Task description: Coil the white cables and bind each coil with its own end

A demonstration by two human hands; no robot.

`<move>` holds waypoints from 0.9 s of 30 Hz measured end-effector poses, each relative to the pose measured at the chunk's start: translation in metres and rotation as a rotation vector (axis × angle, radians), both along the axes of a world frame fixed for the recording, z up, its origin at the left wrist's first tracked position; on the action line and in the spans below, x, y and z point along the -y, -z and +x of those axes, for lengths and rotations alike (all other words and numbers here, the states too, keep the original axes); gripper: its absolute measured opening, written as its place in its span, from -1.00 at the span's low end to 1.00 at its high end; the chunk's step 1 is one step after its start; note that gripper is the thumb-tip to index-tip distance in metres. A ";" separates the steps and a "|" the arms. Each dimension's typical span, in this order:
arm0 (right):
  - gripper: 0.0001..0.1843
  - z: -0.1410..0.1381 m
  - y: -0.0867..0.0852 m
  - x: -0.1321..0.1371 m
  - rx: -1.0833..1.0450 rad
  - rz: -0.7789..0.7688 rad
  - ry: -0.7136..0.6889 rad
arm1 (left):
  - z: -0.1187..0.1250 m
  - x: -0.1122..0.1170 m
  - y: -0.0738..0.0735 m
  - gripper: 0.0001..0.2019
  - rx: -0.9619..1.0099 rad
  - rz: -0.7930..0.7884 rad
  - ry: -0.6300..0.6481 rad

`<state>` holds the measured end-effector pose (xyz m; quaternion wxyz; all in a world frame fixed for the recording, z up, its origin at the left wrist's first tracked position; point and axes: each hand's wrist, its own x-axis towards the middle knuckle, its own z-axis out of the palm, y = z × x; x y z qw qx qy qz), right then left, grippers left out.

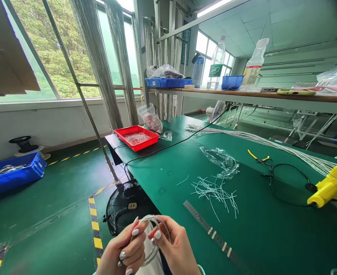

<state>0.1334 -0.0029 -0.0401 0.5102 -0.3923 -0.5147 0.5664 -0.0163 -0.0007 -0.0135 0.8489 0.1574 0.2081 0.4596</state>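
Low in the head view, my left hand [126, 250] and my right hand [175, 248] both pinch a small coil of thin pale wire [157, 238], bent into a loop between the fingertips. They hover just off the near left corner of the green table [271, 236]. A scatter of short cut white wires [214, 191] lies on the table ahead of my hands. Beside them a metal ruler [202, 223] runs diagonally along the mat.
A yellow hot-air gun [332, 185] with a black cord sits at right, yellow-handled cutters [258, 157] and crumpled plastic [222, 160] mid-table. A long white wire bundle [271, 143] crosses behind. A red tray [136, 137] stands far left. A floor fan [126, 206] and blue crate [13, 173] are below.
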 end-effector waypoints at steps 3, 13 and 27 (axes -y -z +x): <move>-0.35 0.001 -0.003 -0.001 0.042 -0.132 0.061 | 0.002 -0.001 -0.002 -0.65 -0.103 0.044 -0.010; -0.29 0.003 0.010 -0.004 0.060 -0.179 0.113 | -0.002 0.000 0.005 -0.60 -0.299 0.172 -0.048; -0.59 -0.018 0.107 0.022 0.403 0.166 0.576 | -0.041 -0.014 -0.018 -0.77 -0.037 0.121 -0.602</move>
